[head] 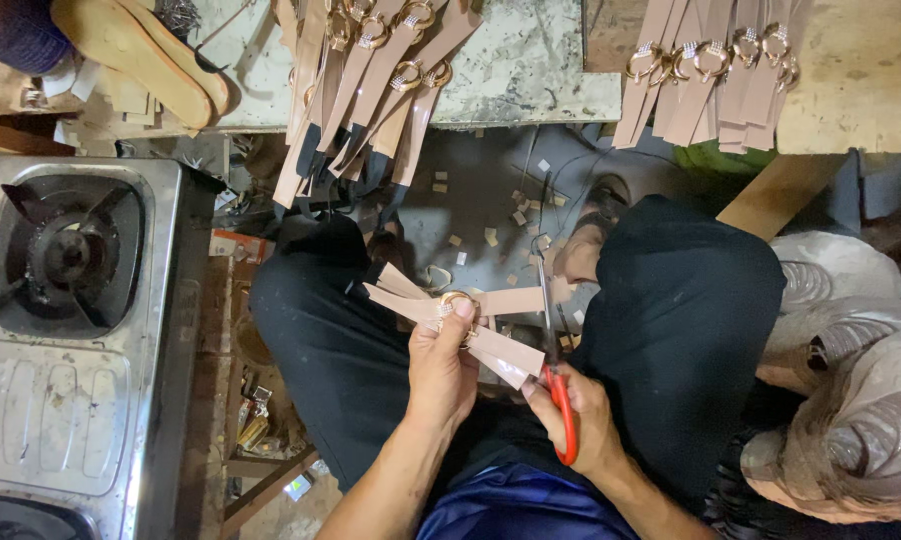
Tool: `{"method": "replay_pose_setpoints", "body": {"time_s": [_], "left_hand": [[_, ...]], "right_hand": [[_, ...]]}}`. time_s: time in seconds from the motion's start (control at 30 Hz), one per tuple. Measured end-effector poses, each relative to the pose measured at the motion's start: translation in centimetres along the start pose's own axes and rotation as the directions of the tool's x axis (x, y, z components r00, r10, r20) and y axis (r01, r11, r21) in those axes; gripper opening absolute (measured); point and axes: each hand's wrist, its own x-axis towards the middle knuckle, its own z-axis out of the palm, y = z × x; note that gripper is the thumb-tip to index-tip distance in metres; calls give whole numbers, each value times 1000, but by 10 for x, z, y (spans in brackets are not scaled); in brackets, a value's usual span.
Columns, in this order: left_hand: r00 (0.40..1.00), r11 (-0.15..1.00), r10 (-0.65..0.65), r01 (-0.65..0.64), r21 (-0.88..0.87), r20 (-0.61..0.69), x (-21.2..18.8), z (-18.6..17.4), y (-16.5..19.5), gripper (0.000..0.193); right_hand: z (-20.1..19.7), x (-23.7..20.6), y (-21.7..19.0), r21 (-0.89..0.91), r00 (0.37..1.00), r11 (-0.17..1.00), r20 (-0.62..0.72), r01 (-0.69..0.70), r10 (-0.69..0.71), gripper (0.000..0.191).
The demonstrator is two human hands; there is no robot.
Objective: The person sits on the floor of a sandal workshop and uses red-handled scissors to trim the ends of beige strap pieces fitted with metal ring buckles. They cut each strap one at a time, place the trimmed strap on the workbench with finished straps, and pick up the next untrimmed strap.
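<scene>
L hand [441,365] pinches the ring [458,303] of thin, floppy tan straps [506,300], best held there, w/ R hand [581,420] closed on red-handled scissors [554,350].

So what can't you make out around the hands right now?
Head view only:
- Gold ring buckle on the beige straps: partly hidden by the left hand.
- Red-handled scissors: finger loops covered by the right hand.
- Steel gas stove: second burner cut off by the bottom edge.
</scene>
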Motion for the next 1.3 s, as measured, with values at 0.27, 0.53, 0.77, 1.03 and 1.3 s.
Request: {"method": "replay_pose_setpoints", "body": {"time_s": [0.27, 0.53, 0.77, 1.03, 1.3], "left_hand": [[985, 949, 27, -78, 306, 168, -3, 10, 15, 16], [957, 810, -211, 57, 584, 199, 12, 47, 11, 26], [818, 872, -325, 66, 485, 474, 77, 167, -54, 28], [763, 872, -283, -47, 486, 581, 204, 336, -130, 48], [734, 456, 116, -638, 620, 670, 209, 294, -125, 60]], "right_hand": [[4, 7, 40, 156, 977, 965, -7, -209, 212, 19], [-4, 26, 69, 333, 940, 879, 107, -341, 324, 21], [-44, 35, 86, 251, 938, 907, 169, -338, 303, 24], [-84, 47, 89, 215, 949, 930, 173, -299, 265, 26], [-113, 54, 93, 333, 883, 824, 276, -458, 379, 26]]}}
